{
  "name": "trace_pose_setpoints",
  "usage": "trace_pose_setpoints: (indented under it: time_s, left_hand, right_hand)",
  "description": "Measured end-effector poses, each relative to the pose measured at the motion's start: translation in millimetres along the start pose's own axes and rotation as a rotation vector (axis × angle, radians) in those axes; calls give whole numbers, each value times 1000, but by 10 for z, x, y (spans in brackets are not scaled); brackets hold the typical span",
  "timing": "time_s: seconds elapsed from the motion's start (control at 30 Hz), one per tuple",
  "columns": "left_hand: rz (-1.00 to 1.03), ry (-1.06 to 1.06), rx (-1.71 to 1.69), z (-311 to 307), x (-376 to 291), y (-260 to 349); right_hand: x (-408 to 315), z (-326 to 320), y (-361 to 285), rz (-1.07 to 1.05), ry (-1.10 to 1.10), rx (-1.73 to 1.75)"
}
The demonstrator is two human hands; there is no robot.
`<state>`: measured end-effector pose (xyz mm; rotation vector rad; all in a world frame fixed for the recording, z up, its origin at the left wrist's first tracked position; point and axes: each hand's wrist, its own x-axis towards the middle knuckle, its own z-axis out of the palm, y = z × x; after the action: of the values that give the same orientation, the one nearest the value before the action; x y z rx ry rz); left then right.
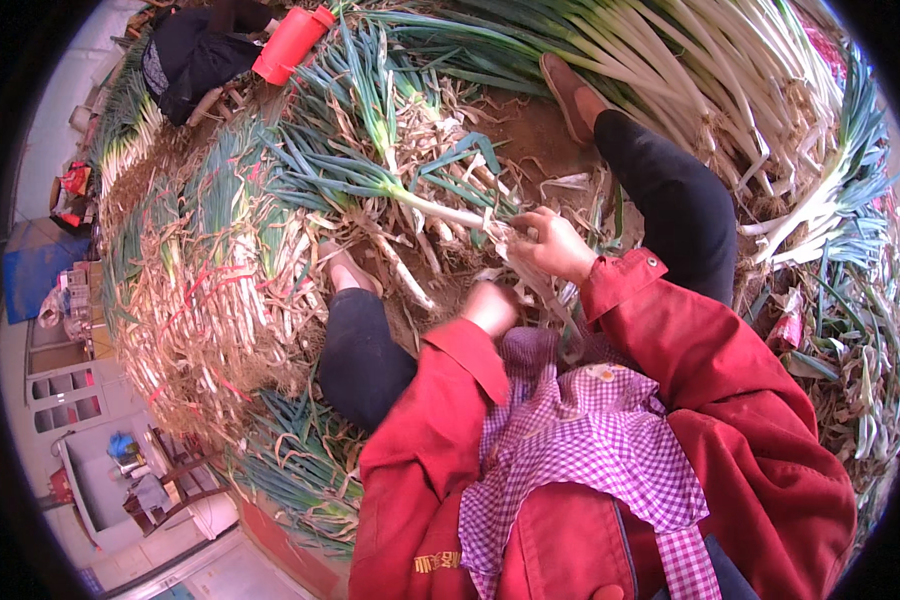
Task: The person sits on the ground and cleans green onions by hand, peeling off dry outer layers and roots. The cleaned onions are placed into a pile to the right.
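A Welsh onion [431, 204] lies slantwise in front of me, green leaves to the left and pale stalk towards my hands. My right hand [556, 246] is closed at the lower end of this stalk, where a dry outer sheath [529, 276] trails down towards my lap. Just below and left of it, blurred, is my left hand [490, 309]; its fingers are partly hidden, and whether it grips anything is unclear. Untrimmed onions [394, 259] with dry leaves and roots lie on the soil between my feet.
Long white-stalked onions [690, 67] are heaped at upper right. Bundled onions with red ties [217, 300] fill the left. Leaf scraps [866, 382] pile up at right. A person in dark clothes [195, 56] is near a red container [294, 45]. A checked apron [592, 435] covers my lap.
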<state>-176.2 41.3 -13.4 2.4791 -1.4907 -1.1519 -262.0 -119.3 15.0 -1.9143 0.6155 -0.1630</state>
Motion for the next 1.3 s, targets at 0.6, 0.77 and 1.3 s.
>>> trace_pose_setpoints:
  time_s: [0.6,0.77,1.3]
  left_hand:
    - [-436,889,-1968,-650,377,-2000]
    - [-187,696,-2112,-514,219,-1700]
    - [-106,150,-2004,-259,-76,-891]
  right_hand:
    - [-1480,-764,-737,-146,-678,189]
    - [-966,-673,-421,-354,-340,-323]
    - [140,841,-131,145,-317,-4]
